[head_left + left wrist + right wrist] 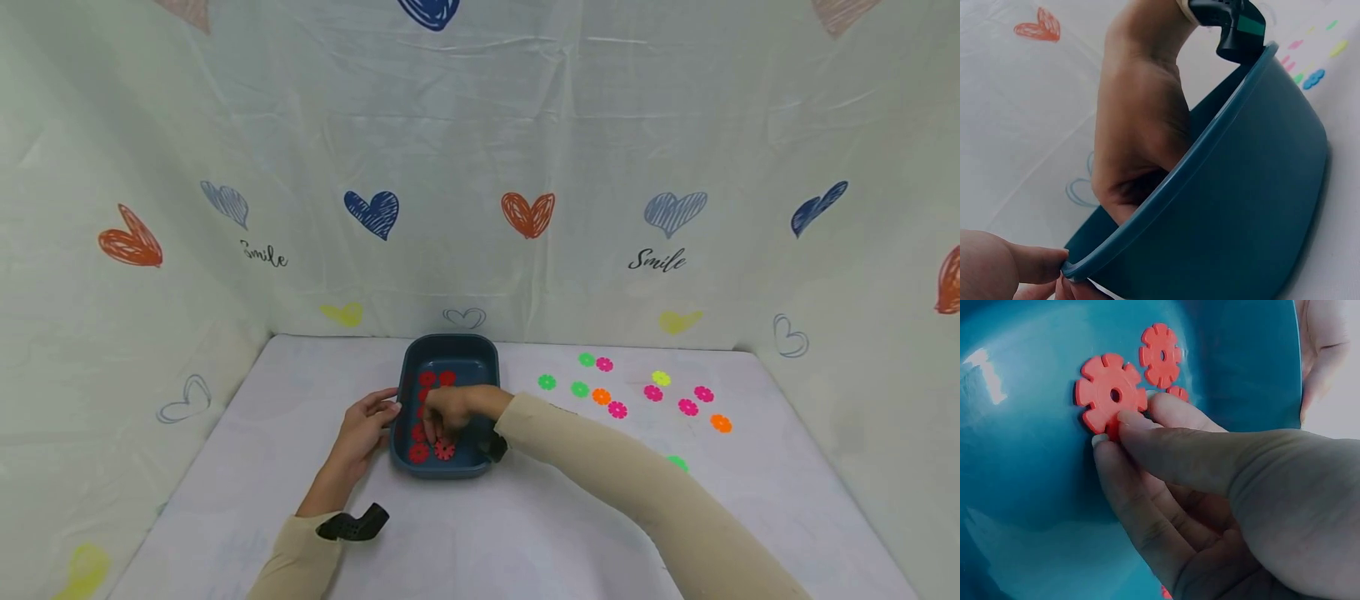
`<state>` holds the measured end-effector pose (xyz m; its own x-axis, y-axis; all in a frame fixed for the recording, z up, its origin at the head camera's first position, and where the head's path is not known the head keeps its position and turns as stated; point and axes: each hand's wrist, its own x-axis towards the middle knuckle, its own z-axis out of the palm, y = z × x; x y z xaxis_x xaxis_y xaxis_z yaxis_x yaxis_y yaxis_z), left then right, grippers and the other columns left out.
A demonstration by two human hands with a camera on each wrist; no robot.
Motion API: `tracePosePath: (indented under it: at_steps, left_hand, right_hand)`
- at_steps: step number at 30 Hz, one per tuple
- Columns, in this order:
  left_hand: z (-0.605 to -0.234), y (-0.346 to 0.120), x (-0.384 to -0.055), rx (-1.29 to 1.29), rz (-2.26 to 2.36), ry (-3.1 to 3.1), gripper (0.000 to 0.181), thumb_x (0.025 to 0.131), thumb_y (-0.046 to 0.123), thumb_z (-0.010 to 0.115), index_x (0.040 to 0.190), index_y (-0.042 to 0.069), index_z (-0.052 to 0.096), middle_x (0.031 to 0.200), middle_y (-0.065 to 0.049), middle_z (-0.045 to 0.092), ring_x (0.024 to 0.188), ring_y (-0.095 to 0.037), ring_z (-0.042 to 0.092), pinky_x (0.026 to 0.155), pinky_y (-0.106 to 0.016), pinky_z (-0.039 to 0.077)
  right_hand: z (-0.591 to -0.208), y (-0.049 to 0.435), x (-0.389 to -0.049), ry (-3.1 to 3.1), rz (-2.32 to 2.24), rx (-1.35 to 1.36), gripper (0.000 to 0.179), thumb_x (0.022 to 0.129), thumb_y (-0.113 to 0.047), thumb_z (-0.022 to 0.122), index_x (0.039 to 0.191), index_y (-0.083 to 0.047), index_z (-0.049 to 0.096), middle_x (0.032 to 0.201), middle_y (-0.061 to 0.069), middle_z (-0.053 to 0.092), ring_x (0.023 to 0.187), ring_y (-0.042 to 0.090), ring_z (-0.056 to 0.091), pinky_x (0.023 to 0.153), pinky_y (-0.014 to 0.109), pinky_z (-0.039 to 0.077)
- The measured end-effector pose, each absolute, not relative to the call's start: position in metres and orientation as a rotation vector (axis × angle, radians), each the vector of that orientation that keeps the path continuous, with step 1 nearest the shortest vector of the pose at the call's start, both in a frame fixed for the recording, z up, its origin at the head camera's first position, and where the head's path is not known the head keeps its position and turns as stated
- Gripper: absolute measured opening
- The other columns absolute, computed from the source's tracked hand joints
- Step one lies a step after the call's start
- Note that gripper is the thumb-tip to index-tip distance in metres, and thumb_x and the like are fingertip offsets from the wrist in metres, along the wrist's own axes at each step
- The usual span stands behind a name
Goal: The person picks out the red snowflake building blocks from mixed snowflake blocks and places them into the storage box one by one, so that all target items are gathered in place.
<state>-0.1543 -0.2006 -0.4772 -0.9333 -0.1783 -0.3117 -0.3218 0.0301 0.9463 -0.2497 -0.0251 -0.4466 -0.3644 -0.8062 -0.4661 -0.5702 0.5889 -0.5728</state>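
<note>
A blue plastic tray [450, 473] with tall walls stands in the middle of the table, with several red notched discs [418, 452] inside. My left hand [360, 433] holds its left side; in the left wrist view, thumb and fingers pinch the tray's rim [1079, 269]. Reaching into the tray, my right hand [450, 408] pinches one red notched disc [1107, 397] between thumb and fingers. Close beside it on the tray floor lies another red disc [1161, 356]. In the left wrist view the tray wall hides the right fingertips.
To the right of the tray, several loose notched discs lie scattered on the white table [570, 533], among them a green disc [547, 382], a pink disc [617, 409], an orange disc [721, 423] and a yellow disc [661, 378]. A heart-printed curtain [450, 125] encloses the back and sides.
</note>
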Motion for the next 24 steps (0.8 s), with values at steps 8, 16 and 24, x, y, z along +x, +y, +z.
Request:
tracePosePath:
  at_steps: [8, 16, 24]
  left_hand:
    - [-0.476, -0.201, -0.154, -0.517, 2.05, 2.171, 0.043, 0.108, 0.009, 0.059, 0.149, -0.002, 0.054, 0.112, -0.008, 0.062, 0.089, -0.012, 0.061, 0.068, -0.023, 0.051]
    - [-0.476, -0.203, -0.155, -0.482, 2.048, 2.166, 0.044, 0.108, 0.008, 0.059, 0.15, -0.003, 0.051, 0.107, -0.002, 0.062, 0.089, -0.01, 0.062, 0.069, -0.023, 0.053]
    - [-0.475, -0.203, -0.156, -0.486, 2.023, 2.158, 0.046, 0.108, 0.01, 0.059, 0.151, -0.003, 0.05, 0.109, -0.002, 0.062, 0.089, -0.009, 0.061, 0.069, -0.024, 0.051]
  right_hand:
    - [-0.434, -0.01, -0.255, 2.06, -0.578, -1.152, 0.017, 0.088, 0.014, 0.076, 0.1, 0.003, 0.08, 0.081, 0.003, 0.07, 0.071, 0.006, 0.061, 0.068, 0.019, 0.052]
    - [-0.408, 0.026, -0.255, 2.067, -0.773, -1.165, 0.016, 0.091, 0.01, 0.074, 0.107, 0.007, 0.076, 0.091, 0.009, 0.072, 0.076, 0.007, 0.064, 0.073, 0.022, 0.058]
    - [-0.397, 0.069, -0.245, 2.153, -0.919, -1.013, 0.018, 0.094, 0.007, 0.072, 0.112, 0.008, 0.074, 0.094, 0.009, 0.072, 0.08, 0.011, 0.068, 0.078, 0.029, 0.06]
